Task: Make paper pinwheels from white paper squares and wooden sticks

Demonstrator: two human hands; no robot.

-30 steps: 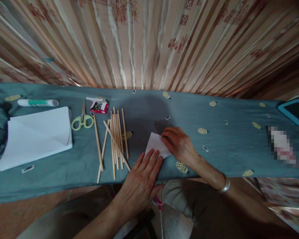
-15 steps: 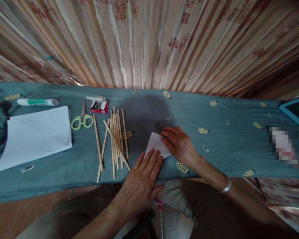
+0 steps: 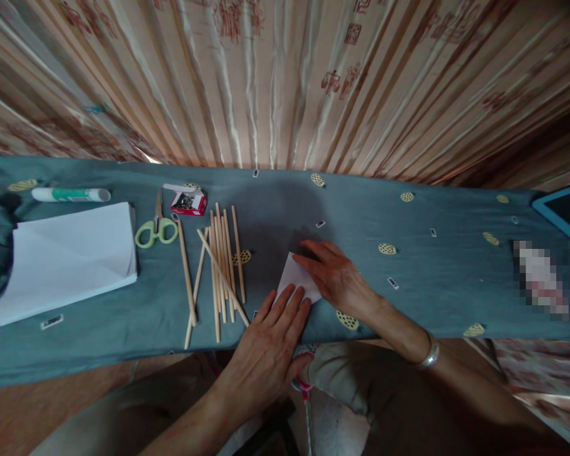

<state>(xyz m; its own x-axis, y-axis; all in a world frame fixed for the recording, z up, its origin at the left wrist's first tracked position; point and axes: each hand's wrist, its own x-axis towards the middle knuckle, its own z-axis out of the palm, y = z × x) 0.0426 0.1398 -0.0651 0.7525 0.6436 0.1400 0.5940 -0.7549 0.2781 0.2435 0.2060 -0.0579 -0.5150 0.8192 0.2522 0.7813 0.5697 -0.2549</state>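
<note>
A small piece of folded white paper [image 3: 291,273] lies on the cloth-covered table in front of me. My left hand [image 3: 270,335] rests flat on its near edge with the fingers stretched out, holding nothing. From the right, my right hand [image 3: 335,275] reaches over the paper, its fingers extended along the far edge and one fingertip close to the top corner. Part of the paper is hidden under both hands. Several thin wooden sticks [image 3: 228,272] lie just left of the paper, some crossing each other.
Farther left are green-handled scissors [image 3: 157,231], a red-and-white box [image 3: 189,201] of small metal pieces, a stack of white paper [image 3: 71,259] and a glue stick [image 3: 71,195]. A blue-framed device [image 3: 564,212] sits at the far right. A curtain [image 3: 285,82] hangs behind the table.
My right hand has slid a little to the left across the paper, toward its top corner. My left hand stays in place.
</note>
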